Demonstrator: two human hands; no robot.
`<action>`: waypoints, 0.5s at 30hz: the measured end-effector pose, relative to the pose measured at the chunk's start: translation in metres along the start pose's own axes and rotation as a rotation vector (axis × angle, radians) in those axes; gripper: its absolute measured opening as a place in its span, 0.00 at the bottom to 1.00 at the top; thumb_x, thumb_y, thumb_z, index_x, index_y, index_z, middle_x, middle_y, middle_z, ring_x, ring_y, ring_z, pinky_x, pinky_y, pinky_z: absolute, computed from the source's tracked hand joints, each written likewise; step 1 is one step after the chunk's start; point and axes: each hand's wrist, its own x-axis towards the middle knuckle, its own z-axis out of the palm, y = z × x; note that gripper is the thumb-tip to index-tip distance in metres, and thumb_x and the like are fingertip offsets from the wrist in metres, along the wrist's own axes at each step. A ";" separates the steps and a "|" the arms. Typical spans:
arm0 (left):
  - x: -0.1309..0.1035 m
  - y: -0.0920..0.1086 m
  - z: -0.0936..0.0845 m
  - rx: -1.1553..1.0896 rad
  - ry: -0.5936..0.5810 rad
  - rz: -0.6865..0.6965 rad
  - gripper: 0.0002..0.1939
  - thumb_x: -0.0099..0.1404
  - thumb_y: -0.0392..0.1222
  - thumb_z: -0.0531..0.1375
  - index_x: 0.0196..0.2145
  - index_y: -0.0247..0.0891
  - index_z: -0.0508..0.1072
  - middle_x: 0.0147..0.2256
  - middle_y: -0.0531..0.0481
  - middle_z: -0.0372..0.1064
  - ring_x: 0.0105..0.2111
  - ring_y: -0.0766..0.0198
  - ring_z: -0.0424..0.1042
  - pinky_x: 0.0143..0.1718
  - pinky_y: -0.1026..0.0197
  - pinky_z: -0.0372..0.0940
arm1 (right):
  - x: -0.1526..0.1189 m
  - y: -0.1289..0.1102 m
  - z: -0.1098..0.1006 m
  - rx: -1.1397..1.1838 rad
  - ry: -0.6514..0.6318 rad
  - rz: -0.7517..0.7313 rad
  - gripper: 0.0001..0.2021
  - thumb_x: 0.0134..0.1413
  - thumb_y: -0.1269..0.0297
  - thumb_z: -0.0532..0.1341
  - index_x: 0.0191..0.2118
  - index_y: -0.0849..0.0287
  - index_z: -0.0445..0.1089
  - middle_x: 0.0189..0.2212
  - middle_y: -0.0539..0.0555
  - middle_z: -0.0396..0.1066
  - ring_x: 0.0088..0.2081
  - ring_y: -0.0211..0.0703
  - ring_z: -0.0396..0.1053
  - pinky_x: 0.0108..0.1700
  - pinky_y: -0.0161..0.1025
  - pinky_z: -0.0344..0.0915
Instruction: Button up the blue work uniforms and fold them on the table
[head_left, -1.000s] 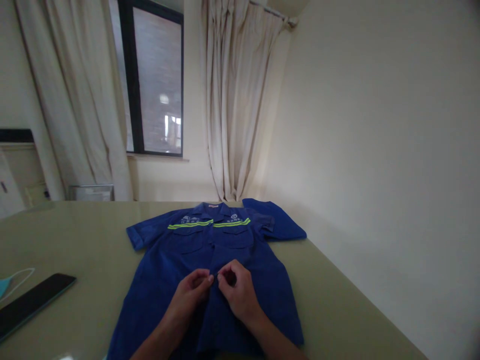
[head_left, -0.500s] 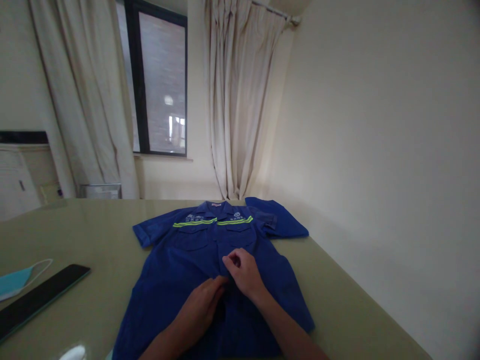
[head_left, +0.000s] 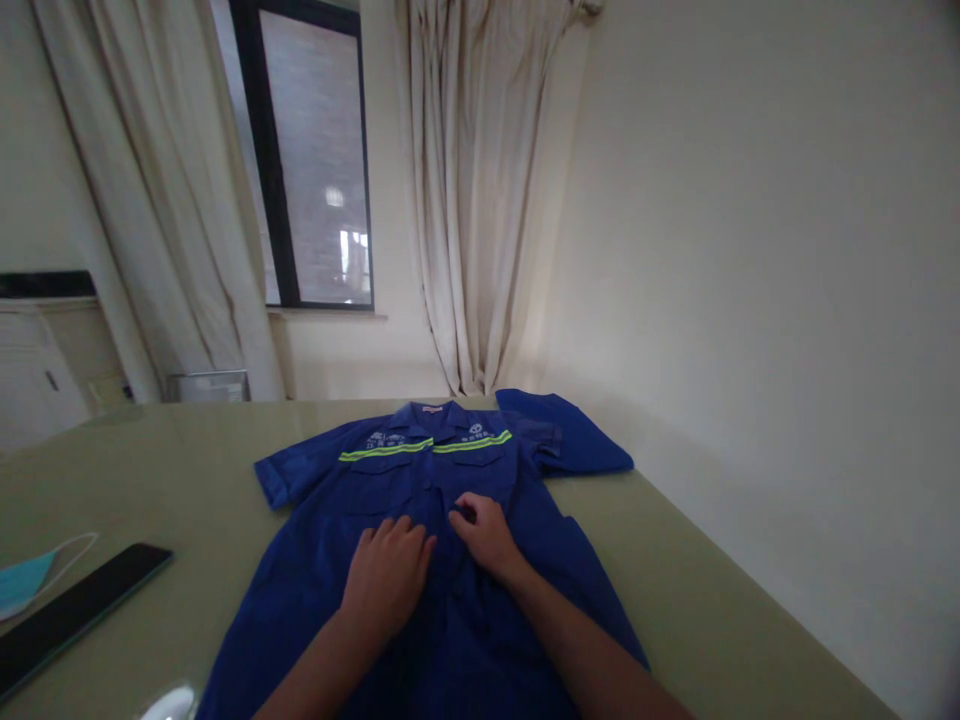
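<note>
A blue short-sleeved work shirt lies front up on the table, its collar at the far end. Yellow-green stripes and white print cross its chest. My left hand is palm down on the shirt front, left of the button placket, with its fingers bent into the cloth; the fingertips are hidden. Just right of the placket, my right hand has thumb and forefinger curled together at the cloth. Small folds run between the two hands. No button can be made out.
Folded blue cloth lies beyond the shirt's right sleeve, by the wall. On the left of the greenish table are a dark phone-like slab and a light-blue face mask. Curtains and a window stand behind.
My left hand has moved up and left from the placket, now with its back and knuckles showing. My right hand stays almost in place. The view has shifted slightly.
</note>
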 end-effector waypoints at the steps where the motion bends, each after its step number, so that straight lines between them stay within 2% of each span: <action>1: 0.012 -0.001 0.001 -0.027 -0.010 0.011 0.14 0.72 0.40 0.51 0.42 0.39 0.77 0.44 0.41 0.75 0.48 0.46 0.73 0.49 0.45 0.64 | 0.000 0.002 -0.001 0.068 0.015 -0.005 0.07 0.55 0.63 0.62 0.28 0.59 0.73 0.21 0.46 0.67 0.26 0.38 0.64 0.31 0.34 0.56; 4: 0.041 -0.008 0.017 -0.215 -0.041 0.030 0.07 0.67 0.35 0.57 0.40 0.38 0.74 0.44 0.42 0.73 0.47 0.51 0.73 0.47 0.53 0.64 | 0.000 0.008 -0.003 0.227 0.036 -0.012 0.10 0.55 0.57 0.63 0.28 0.59 0.72 0.23 0.46 0.67 0.27 0.38 0.64 0.31 0.34 0.57; 6: 0.049 -0.015 0.030 -0.380 -0.027 0.036 0.03 0.66 0.36 0.58 0.36 0.39 0.72 0.40 0.46 0.72 0.42 0.55 0.73 0.44 0.57 0.64 | 0.000 0.010 -0.003 0.324 0.035 0.009 0.11 0.55 0.55 0.63 0.30 0.58 0.73 0.25 0.48 0.69 0.29 0.40 0.66 0.33 0.35 0.60; 8: 0.048 -0.020 0.039 -0.526 0.026 0.045 0.03 0.67 0.39 0.57 0.34 0.40 0.70 0.36 0.49 0.71 0.37 0.58 0.72 0.40 0.59 0.63 | 0.000 0.013 -0.003 0.408 0.049 0.050 0.12 0.54 0.54 0.63 0.34 0.58 0.76 0.29 0.51 0.73 0.34 0.44 0.70 0.38 0.37 0.64; 11: 0.041 -0.023 0.041 -0.646 0.131 0.066 0.06 0.69 0.42 0.56 0.33 0.42 0.68 0.33 0.51 0.69 0.33 0.59 0.70 0.37 0.59 0.63 | 0.000 0.014 -0.002 0.494 0.063 0.107 0.14 0.52 0.54 0.65 0.39 0.58 0.78 0.35 0.54 0.77 0.40 0.49 0.72 0.45 0.41 0.66; 15: 0.036 -0.021 0.040 -0.705 0.201 0.101 0.06 0.69 0.42 0.55 0.35 0.43 0.71 0.36 0.50 0.71 0.36 0.59 0.72 0.39 0.58 0.65 | -0.001 0.012 -0.003 0.562 0.063 0.147 0.14 0.49 0.57 0.66 0.41 0.57 0.79 0.34 0.53 0.77 0.38 0.49 0.73 0.43 0.42 0.68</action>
